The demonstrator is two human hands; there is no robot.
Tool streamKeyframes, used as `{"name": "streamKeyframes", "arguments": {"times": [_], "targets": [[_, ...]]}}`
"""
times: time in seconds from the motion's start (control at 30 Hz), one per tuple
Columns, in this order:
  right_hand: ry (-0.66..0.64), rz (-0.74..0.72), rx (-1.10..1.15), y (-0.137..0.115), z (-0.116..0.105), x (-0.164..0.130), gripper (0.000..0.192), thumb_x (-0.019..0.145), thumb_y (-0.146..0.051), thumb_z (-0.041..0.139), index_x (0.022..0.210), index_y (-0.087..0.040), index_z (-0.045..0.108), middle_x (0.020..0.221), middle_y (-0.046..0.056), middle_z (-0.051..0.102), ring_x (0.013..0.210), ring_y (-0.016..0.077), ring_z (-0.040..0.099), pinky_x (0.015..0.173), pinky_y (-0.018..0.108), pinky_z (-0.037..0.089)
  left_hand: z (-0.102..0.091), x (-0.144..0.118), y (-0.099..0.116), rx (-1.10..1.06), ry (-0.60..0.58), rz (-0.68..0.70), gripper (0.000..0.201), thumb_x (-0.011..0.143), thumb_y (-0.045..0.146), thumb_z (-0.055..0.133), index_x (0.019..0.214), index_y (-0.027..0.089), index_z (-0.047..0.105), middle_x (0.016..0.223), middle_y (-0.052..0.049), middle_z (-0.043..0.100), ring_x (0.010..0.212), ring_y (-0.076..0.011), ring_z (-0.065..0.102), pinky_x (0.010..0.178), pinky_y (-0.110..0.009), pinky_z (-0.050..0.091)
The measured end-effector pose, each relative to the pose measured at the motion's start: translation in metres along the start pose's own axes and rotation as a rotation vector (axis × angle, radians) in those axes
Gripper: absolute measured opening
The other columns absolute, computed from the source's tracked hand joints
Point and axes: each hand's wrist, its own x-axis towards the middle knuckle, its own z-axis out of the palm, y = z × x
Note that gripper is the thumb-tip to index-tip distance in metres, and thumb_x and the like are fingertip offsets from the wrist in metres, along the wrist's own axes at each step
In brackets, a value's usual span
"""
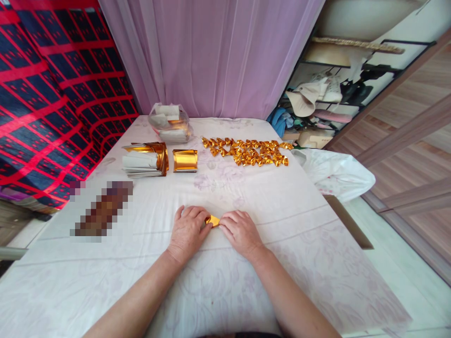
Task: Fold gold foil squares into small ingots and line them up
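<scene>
Your left hand (pixel 187 231) and right hand (pixel 240 231) lie palm-down side by side on the white tablecloth (pixel 218 281), and between their fingertips you pinch a small gold foil piece (pixel 213 220), pressed flat against the cloth; the fingers of both hands are curled in and closed on it, with only a corner of the foil showing. To judge by that, you are in the middle of a fold, creasing the piece into shape, and the next move calls for a firm press along the edge while one hand keeps the foil from sliding on the cloth. To your left a blurred patch (pixel 102 209) hides whatever lies there. Farther off sit a stack of gold-and-white sheets (pixel 145 160) and, just beside it, a single gold sheet (pixel 185 160) curling at its edges. To the right of these the folded gold pieces (pixel 246 151) lie in rows, close together. Behind the stack a clear plastic bag (pixel 170 123) holds more paper. A lilac curtain (pixel 211 56) hangs beyond the table. No brand, label or writing can be read anywhere.
</scene>
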Motion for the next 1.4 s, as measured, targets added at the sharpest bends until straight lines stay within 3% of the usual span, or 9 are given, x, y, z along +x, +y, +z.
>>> {"name": "streamKeyframes", "arguments": {"times": [0.27, 0.7, 1.4], "targets": [[-0.017, 0.107, -0.039, -0.005, 0.0, 0.008, 0.012, 0.091, -0.025, 0.059, 0.082, -0.02, 0.064, 0.084, 0.003, 0.064, 0.083, 0.0172, 0.055, 0.076, 0.03, 0.036, -0.001, -0.002, -0.001, -0.023, 0.016, 0.023, 0.012, 0.09, 0.028, 0.056, 0.096, 0.024, 0.066, 0.104, -0.003, 0.067, 0.101, -0.0226, 0.058, 0.103, -0.048, 0.032], [0.093, 0.184, -0.047, -0.009, 0.006, 0.009, 0.015, 0.089, -0.027, 0.059, 0.076, -0.021, 0.061, 0.078, 0.002, 0.059, 0.079, 0.0177, 0.053, 0.072, 0.03, 0.036, -0.004, -0.003, 0.0, -0.025, -0.008, 0.025, 0.015, 0.089, 0.022, 0.054, 0.1, 0.024, 0.065, 0.108, -0.004, 0.067, 0.104, -0.0237, 0.058, 0.101, -0.048, 0.034], [0.046, 0.247, -0.037, -0.008, 0.007, 0.013, 0.016, 0.087, -0.027, 0.062, 0.073, -0.021, 0.059, 0.077, 0.002, 0.059, 0.078, 0.0168, 0.055, 0.071, 0.029, 0.036, -0.001, -0.002, 0.001, -0.006, -0.009, 0.003, 0.015, 0.091, 0.031, 0.054, 0.099, 0.024, 0.065, 0.106, -0.005, 0.067, 0.102, -0.0246, 0.058, 0.105, -0.053, 0.031]]}}
